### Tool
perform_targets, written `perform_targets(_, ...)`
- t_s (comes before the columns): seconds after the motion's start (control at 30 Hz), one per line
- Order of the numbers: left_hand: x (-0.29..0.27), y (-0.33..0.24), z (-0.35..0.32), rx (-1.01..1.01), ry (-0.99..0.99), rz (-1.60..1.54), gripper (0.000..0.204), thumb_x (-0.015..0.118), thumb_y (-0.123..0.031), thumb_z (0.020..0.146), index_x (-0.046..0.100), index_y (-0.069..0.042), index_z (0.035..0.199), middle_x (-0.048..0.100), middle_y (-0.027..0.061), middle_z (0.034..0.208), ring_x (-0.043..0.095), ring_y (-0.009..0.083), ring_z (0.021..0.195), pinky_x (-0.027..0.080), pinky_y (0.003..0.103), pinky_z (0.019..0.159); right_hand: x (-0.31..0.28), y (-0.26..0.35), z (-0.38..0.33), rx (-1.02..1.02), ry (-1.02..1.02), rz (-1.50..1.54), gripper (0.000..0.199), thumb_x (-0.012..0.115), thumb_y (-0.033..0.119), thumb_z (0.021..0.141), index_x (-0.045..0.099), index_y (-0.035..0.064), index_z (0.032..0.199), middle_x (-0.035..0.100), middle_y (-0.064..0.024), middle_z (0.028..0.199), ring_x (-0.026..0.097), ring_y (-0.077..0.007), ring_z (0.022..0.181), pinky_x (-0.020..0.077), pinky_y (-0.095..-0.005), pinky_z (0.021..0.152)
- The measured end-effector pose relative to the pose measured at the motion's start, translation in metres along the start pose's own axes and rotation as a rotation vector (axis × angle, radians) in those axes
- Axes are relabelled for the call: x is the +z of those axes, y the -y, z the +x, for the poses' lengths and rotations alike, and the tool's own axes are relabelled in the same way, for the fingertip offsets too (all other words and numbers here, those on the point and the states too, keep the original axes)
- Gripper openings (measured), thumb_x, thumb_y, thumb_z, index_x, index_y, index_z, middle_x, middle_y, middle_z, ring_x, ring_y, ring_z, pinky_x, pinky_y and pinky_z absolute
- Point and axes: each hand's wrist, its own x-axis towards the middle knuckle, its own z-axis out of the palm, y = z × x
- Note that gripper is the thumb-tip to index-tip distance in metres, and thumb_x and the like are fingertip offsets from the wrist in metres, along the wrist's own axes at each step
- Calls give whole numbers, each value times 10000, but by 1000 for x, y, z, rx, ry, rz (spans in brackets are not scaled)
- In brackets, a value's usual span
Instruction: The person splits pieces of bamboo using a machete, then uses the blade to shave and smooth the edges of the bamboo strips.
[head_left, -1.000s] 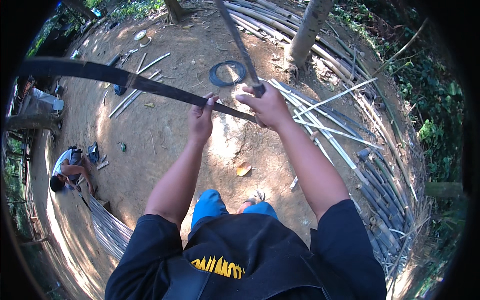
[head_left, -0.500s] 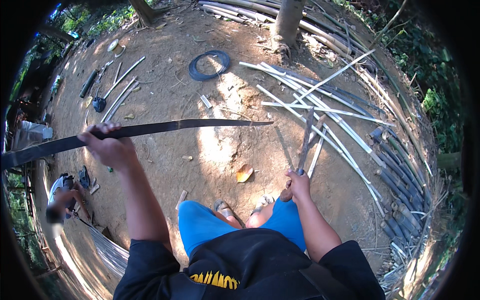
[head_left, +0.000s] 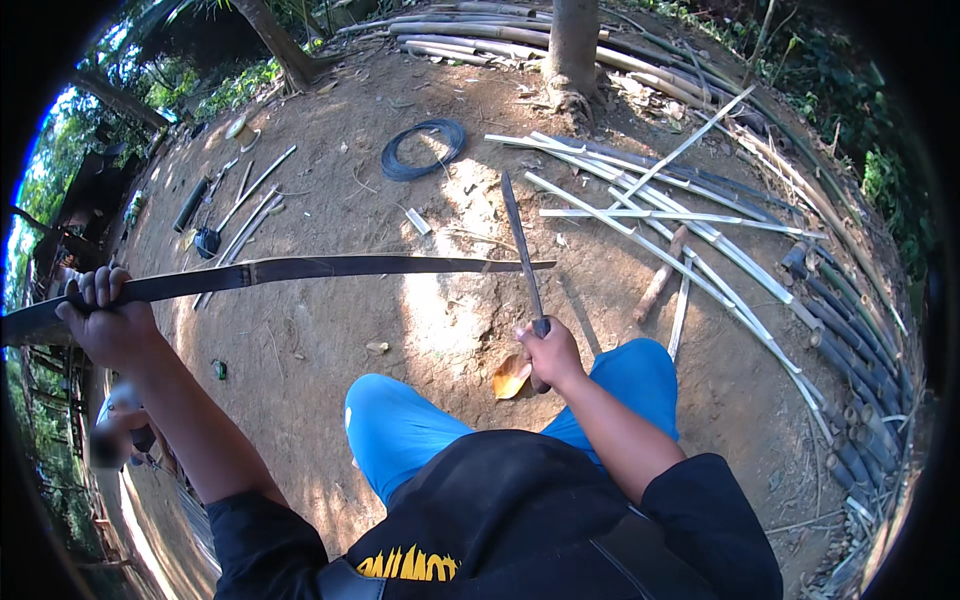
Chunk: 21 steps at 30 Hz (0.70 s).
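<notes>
Head cam, left fisheye, sat above the black shirt (head_left: 530, 500), pitched down and forward. Left hand (head_left: 113, 325) and right hand (head_left: 553, 354) were near; ground (head_left: 315, 350) filled mid-frame; tree trunk (head_left: 573, 48) stood well off, up top.

Bare brown ground (head_left: 310, 325), patched with sunlight. A coil of dark wire (head_left: 400, 171) is seen lying flat toward the far side. At right, pale split strips (head_left: 684, 215) are strewn, several crossed; a short brown log (head_left: 658, 280) is found among them. Dark bamboo lengths (head_left: 858, 345) are heaped at the right edge; long pale poles (head_left: 480, 32) are stacked along the far edge. At left, thinner strips (head_left: 257, 188), a dark tube (head_left: 190, 205) and a dark pouch (head_left: 207, 242) are scattered. An orange-brown leaf (head_left: 508, 378) is noted nearer in.
</notes>
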Motion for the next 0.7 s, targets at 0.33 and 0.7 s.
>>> perform_targets(0.33, 55, 67, -77, 126, -289, 102, 449, 357, -500, 1054, 489, -99, 901, 368, 1, 693, 352, 118, 551, 323, 250, 508, -18, 7, -2, -65, -81, -136, 340, 740, 316, 860, 610, 14, 943, 670, -120, 806, 664, -263, 742, 512, -397, 693)
perform_targets(0.7, 78, 49, -116, 184, -221, 64, 435, 413, -467, 1048, 528, -84, 876, 415, 1, 671, 368, 95, 484, 304, 228, 449, 23, 110, -58, -431, 237, -239, 268, 691, 232, 891, 550, 23, 980, 649, -191, 795, 647, -397, 760, 487, -481, 673)
